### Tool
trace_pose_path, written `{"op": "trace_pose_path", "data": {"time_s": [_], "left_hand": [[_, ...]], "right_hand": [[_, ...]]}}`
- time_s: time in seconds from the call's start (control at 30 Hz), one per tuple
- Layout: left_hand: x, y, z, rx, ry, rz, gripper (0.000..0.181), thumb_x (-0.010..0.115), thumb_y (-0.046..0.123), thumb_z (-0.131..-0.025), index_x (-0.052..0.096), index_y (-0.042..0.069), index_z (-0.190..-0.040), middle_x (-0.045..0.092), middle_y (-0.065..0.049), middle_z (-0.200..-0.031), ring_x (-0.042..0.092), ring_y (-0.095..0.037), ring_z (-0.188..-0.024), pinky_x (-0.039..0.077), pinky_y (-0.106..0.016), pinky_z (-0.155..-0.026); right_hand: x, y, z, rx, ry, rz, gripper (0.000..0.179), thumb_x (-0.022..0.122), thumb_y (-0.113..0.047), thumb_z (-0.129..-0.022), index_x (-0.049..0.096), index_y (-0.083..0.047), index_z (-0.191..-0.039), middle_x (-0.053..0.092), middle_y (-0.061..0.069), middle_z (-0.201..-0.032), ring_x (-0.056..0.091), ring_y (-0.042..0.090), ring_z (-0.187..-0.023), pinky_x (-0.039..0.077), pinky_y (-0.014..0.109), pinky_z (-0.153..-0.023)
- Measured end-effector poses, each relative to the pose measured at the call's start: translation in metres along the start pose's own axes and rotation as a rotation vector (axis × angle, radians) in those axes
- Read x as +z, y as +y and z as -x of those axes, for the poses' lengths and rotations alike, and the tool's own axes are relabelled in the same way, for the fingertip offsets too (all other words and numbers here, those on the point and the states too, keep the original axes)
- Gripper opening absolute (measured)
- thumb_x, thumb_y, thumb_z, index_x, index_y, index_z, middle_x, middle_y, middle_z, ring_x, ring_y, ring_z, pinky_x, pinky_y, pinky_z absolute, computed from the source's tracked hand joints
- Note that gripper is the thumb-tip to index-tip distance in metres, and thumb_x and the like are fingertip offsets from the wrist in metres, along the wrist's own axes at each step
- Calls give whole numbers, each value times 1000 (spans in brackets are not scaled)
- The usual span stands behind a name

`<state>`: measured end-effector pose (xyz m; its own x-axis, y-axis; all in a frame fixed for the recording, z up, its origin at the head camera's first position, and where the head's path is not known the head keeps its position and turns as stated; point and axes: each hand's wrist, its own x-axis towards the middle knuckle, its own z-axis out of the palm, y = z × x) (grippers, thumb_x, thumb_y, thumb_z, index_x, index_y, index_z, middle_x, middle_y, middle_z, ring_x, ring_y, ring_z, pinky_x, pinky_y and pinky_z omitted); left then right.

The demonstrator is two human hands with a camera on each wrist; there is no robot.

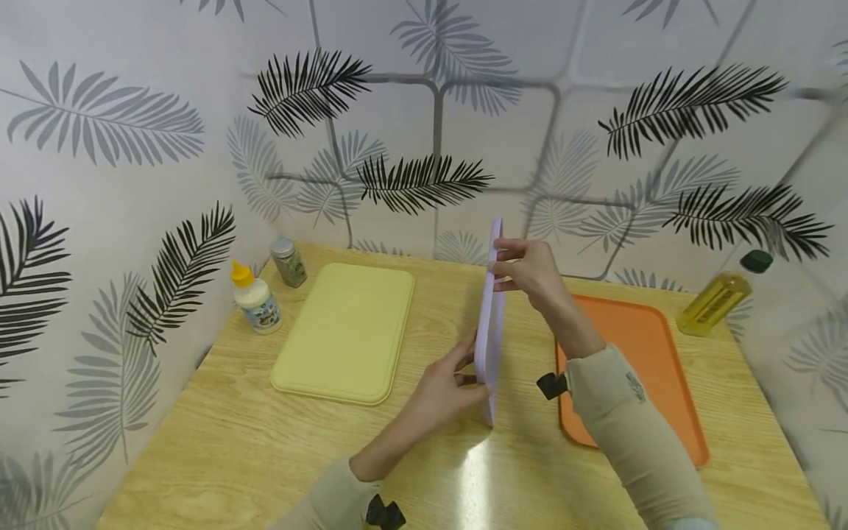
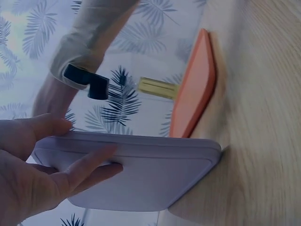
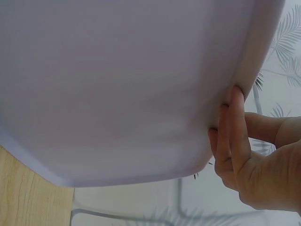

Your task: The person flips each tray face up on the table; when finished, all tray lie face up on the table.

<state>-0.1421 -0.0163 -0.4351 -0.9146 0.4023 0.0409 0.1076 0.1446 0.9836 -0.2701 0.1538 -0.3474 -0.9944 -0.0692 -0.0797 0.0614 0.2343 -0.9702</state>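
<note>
A lavender tray point(image 1: 487, 331) stands upright on edge over the middle of the table, nearly edge-on in the head view. My left hand point(image 1: 437, 390) grips its near edge, thumb on one side and fingers on the other. Higher up, at the far edge, my right hand point(image 1: 530, 274) pinches the rim. The left wrist view shows the left hand's fingers spread along one flat face of the tray point(image 2: 141, 183), its lower corner close to the wood. In the right wrist view the tray's recessed face point(image 3: 117, 94) fills much of the picture, with right fingertips against its raised rim.
On the left lies a yellow tray point(image 1: 344, 331), beside a white bottle with an orange cap point(image 1: 260, 303) and a small jar point(image 1: 288, 263). An orange tray point(image 1: 669, 383) lies at right, partly behind the right sleeve. A bottle of yellow liquid point(image 1: 714, 303) stands behind it, near the wall.
</note>
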Motion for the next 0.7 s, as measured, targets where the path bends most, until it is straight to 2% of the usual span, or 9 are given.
{"op": "trace_pose_path", "data": {"time_s": [0.17,0.4,0.53,0.7], "left_hand": [[-7,7,-1,-72,-23,142,81,71,7,-85,29,17,-152,51,-24,-136,65,-33,-103,57,-37,-79],[-15,20,-2,-88,-55,293,75,67,4,-87,29,10,-152,49,-31,-134,63,-39,-105,56,-46,-80],[-19,26,-3,-101,-59,344,75,65,2,-87,27,4,-151,47,-34,-135,60,-43,-109,57,-45,-79],[-23,29,-5,-134,-32,368,73,67,3,-87,30,4,-150,46,-32,-137,61,-43,-107,57,-45,-77]], "right_hand": [[4,0,-2,8,-2,11,48,62,6,-89,51,5,-135,51,15,-106,63,12,-69,59,29,-62],[8,0,-5,-13,-10,10,49,61,7,-87,50,7,-135,50,14,-102,63,13,-67,59,31,-62],[12,1,-6,-20,-19,5,48,61,8,-87,51,8,-134,51,17,-104,63,15,-69,60,34,-62],[17,2,-7,-1,-35,-3,48,61,8,-87,51,7,-134,51,17,-105,63,17,-70,60,36,-62]]}}
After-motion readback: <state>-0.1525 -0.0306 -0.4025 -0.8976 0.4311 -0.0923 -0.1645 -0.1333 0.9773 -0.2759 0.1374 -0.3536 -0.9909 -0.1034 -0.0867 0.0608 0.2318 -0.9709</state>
